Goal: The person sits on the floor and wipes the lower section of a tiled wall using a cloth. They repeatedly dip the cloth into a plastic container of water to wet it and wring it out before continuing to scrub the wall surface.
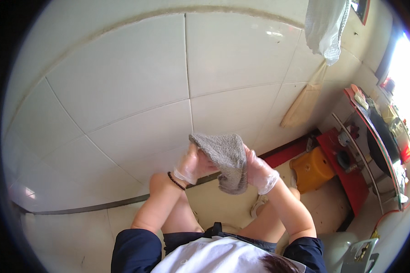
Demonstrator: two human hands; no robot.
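A grey terry cloth (pixel 225 155) is stretched between my two hands, in front of the white tiled wall (pixel 232 112). My left hand (pixel 196 162), in a clear plastic glove, grips the cloth's left side; part of its fingers is hidden behind the fabric. On the right side, my right hand (pixel 258 169) in a similar glove holds the cloth, its fingertips partly covered. The lower end of the cloth hangs in a loose fold between the hands. A dark beaded bracelet (pixel 176 181) circles my left wrist.
To the right, an orange plastic stool (pixel 311 169) stands beside a red low shelf (pixel 353 184). A glass-topped table (pixel 379 136) carries several items by the bright window. A white bag (pixel 326 29) and a beige bag (pixel 302 104) hang on the wall. A grey appliance or bin (pixel 358 256) sits lower right.
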